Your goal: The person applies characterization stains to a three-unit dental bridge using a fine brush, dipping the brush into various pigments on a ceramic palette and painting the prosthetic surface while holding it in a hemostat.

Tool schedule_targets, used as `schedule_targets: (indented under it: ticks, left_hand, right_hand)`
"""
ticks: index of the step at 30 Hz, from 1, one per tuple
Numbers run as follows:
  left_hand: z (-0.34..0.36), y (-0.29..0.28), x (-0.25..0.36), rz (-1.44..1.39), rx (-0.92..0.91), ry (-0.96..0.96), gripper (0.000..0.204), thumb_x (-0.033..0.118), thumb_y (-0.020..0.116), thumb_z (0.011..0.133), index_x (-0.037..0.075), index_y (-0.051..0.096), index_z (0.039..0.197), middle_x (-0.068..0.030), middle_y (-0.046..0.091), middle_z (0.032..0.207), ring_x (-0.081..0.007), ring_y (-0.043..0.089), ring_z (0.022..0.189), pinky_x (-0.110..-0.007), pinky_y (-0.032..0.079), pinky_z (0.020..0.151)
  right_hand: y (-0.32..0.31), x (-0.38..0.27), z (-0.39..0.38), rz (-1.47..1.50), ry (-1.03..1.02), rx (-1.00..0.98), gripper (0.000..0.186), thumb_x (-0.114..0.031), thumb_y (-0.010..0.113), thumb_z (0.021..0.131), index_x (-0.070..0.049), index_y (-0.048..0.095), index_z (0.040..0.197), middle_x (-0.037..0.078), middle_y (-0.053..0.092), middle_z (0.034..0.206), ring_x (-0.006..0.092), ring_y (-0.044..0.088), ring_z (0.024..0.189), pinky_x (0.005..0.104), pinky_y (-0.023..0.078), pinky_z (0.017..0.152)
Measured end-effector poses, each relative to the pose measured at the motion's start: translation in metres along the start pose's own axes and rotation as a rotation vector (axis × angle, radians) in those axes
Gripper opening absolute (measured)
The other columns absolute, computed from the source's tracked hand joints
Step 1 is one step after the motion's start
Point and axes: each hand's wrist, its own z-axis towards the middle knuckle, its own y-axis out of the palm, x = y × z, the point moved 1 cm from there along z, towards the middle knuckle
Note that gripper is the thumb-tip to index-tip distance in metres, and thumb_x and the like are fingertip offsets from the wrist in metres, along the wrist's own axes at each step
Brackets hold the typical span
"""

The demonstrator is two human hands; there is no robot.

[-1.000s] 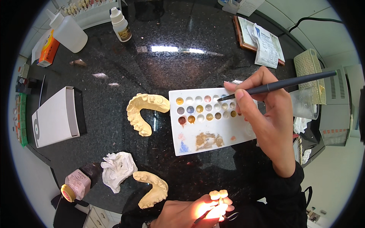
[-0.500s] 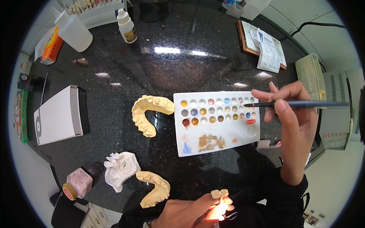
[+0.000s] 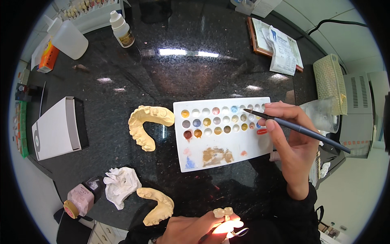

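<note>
My right hand (image 3: 294, 134) is closed in a pen-like grip on a slim dark paintbrush (image 3: 300, 128). The brush's tip is at the top row of wells on a white paint palette (image 3: 260, 152); whether it touches is unclear. Coloured pastes fill several wells, and brown, blue and pink smears mark the lower part. At the lower edge my left hand (image 3: 191, 229) grips a thin metal holder (image 3: 240, 233) with a looped end. Tooth-coloured dental crowns (image 3: 222, 212) sit at its top. Bright light washes out the fingertips there.
Left of the palette lies a yellowish plaster dental cast (image 3: 140, 128); another cast (image 3: 158, 205) is nearer me, beside a crumpled tissue (image 3: 122, 185). A pink jar (image 3: 81, 199), white box (image 3: 57, 128), dropper bottle (image 3: 122, 30) and squeeze bottle (image 3: 71, 38) stand leftward. A clear cup (image 3: 323, 114) is behind my right hand.
My right hand has moved left and tilted the brush, bringing its tip over the palette's wells. The view has shifted slightly. My left hand still holds the crowns at the lower edge.
</note>
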Motion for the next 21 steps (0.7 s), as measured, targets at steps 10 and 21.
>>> schedule_targets:
  ticks: [10, 21]
  left_hand:
    - [0.004, 0.005, 0.0, -0.116, 0.058, 0.013, 0.015, 0.007, 0.053, 0.088, -0.005, 0.056, 0.097, -0.0176, 0.065, 0.085, -0.0176, 0.062, 0.056, -0.024, 0.049, 0.05]
    - [0.006, 0.006, -0.001, -0.085, 0.085, 0.023, 0.014, 0.008, 0.053, 0.087, -0.004, 0.057, 0.092, -0.0163, 0.065, 0.083, -0.0181, 0.061, 0.054, -0.025, 0.047, 0.048]
  right_hand:
    - [-0.006, -0.006, 0.003, -0.402, -0.209, -0.085, 0.018, 0.003, 0.065, 0.069, -0.003, 0.064, 0.086, 0.007, 0.063, 0.079, 0.0249, 0.058, 0.092, 0.0412, 0.036, 0.091]
    - [-0.01, -0.018, 0.007, -0.544, -0.284, -0.196, 0.019, 0.004, 0.06, 0.066, -0.001, 0.063, 0.083, 0.009, 0.064, 0.078, 0.0266, 0.056, 0.094, 0.0416, 0.035, 0.093]
